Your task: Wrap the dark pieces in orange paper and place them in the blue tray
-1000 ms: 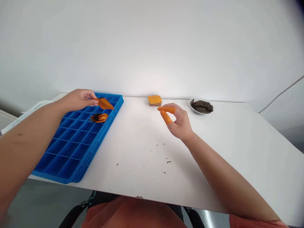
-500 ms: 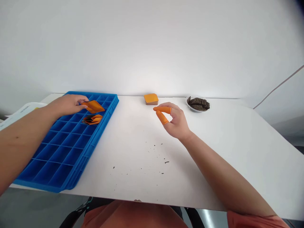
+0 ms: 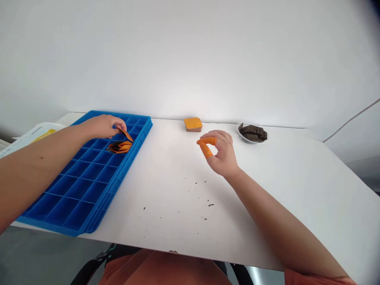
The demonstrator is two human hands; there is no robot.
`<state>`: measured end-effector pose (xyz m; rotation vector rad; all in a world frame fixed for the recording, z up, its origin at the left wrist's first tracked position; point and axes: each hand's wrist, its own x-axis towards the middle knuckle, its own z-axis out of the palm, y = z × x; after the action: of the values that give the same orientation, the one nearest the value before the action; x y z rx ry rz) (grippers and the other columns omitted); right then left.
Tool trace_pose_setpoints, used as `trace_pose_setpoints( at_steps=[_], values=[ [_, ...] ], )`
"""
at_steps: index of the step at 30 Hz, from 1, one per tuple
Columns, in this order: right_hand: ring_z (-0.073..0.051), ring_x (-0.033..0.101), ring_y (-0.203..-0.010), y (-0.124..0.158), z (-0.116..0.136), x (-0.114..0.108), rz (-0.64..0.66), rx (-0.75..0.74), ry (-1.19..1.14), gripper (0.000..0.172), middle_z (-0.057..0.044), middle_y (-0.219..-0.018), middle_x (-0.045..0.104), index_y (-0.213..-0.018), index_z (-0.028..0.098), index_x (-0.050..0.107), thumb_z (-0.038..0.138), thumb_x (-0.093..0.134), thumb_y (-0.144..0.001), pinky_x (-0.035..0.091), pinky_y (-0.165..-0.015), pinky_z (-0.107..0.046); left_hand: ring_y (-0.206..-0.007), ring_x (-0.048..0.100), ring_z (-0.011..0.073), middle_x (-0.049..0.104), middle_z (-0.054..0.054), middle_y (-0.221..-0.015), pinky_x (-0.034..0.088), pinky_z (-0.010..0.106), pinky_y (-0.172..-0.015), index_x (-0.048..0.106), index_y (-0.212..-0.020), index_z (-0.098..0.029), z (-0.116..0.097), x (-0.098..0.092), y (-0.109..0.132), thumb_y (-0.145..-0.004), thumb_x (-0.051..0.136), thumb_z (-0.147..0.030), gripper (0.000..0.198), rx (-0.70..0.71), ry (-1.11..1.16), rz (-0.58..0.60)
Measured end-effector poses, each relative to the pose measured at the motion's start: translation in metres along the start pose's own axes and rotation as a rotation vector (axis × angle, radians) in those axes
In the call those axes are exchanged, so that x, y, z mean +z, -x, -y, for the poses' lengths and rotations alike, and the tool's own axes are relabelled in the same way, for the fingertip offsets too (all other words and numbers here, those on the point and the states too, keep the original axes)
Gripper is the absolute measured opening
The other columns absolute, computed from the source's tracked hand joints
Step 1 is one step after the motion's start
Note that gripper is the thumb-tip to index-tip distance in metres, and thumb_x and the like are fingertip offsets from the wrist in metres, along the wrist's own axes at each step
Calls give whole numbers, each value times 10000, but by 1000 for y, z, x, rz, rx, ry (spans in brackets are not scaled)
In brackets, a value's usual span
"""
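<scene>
Over the far right part of the blue compartment tray point(image 3: 117, 174), my left hand point(image 3: 108, 126) pinches a thin orange piece point(image 3: 127, 135), tilted nearly edge-on. Its lower end is close to the tray's right rim. Just in front of it, several orange and dark folded pieces point(image 3: 121, 147) lie bunched in a compartment. My right hand point(image 3: 222, 152) hovers above the white table, with orange finger cots point(image 3: 209, 141) on thumb and index finger. Those two fingertips meet in a ring, and nothing shows between them.
A stack of orange square sheets point(image 3: 192, 123) stands near the wall. To its right, a white bowl point(image 3: 244, 138) holds dark brown flat strips point(image 3: 255, 133). Dark crumbs point(image 3: 211, 205) are scattered mid-table. White and yellow packaging point(image 3: 38, 132) lies left, beyond my forearm.
My left hand has moved slightly right, and the orange piece has turned from flat to steeply tilted. My right thumb and index tips have come together. The whole view has shifted a little.
</scene>
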<state>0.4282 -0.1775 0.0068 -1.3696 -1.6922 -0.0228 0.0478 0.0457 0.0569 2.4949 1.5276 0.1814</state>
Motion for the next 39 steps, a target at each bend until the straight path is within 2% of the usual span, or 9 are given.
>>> trace_pose_setpoints(
  at_steps=[3,7,12,16,20,23,27,34,39],
  values=[
    [-258,676,-1063,0,0,0,-3,-9,3,154,-5,-1024,787,-871,297,717,325,601,-967,419,-1057,-538,-511,547,80,776,-125,-743,432,214,-520,794,-890,-280,-1,0,-3,-738,680,-318,194,-73,-15,98],
    [-251,675,-1044,0,1,-1,4,-10,-16,154,-7,-1006,786,-891,296,722,320,594,-972,425,-1039,-526,-519,558,106,745,-110,-702,416,238,-513,774,-1146,-294,-3,1,0,-727,631,-242,446,-174,41,71],
    [-259,670,-1044,0,-1,-1,24,-6,-9,158,-14,-1017,785,-890,293,726,314,593,-972,428,-1037,-542,-614,592,138,737,-59,-737,437,263,-612,788,-1156,-272,-12,6,13,-716,590,-250,483,-122,65,-10],
    [-270,670,-1066,1,-4,0,28,1,-12,149,-18,-1047,787,-910,295,736,325,602,-970,425,-1052,-560,-562,555,175,693,-18,-675,402,304,-593,769,-1242,-262,-18,6,20,-747,527,-277,552,-139,-60,33],
    [-276,671,-1086,2,-5,1,34,8,-25,141,-21,-1058,785,-919,297,740,326,611,-968,441,-1047,-565,-631,624,202,744,10,-777,432,304,-621,745,-1289,-271,-22,5,20,-717,526,-260,613,-146,-75,107],
    [-271,675,-1081,2,-6,1,33,-20,-46,135,-34,-1069,778,-944,288,744,306,613,-967,475,-1019,-551,-832,696,244,789,32,-998,480,299,-714,724,-1332,-275,-25,6,20,-702,519,-243,663,-103,-122,151],
    [-269,679,-1067,1,-7,0,9,-41,-69,120,-44,-1069,769,-958,290,746,295,626,-961,512,-985,-542,-1127,670,287,734,60,-1267,497,304,-857,741,-1317,-281,-23,8,16,-693,484,-234,676,12,-239,216],
    [-268,678,-1061,2,-8,1,32,-38,-69,121,-50,-1081,766,-959,283,752,297,632,-966,520,-989,-552,-1092,687,290,765,49,-1229,512,320,-891,812,-1137,-287,-16,8,-3,-654,546,-319,553,-18,-263,364],
    [-262,680,-1068,1,-8,2,18,-51,-86,110,-50,-1081,765,-966,276,753,273,643,-960,540,-955,-517,-1077,702,276,777,20,-1230,515,303,-877,806,-1146,-296,-16,8,-7,-696,563,-406,523,-75,-170,426]
  ],
)
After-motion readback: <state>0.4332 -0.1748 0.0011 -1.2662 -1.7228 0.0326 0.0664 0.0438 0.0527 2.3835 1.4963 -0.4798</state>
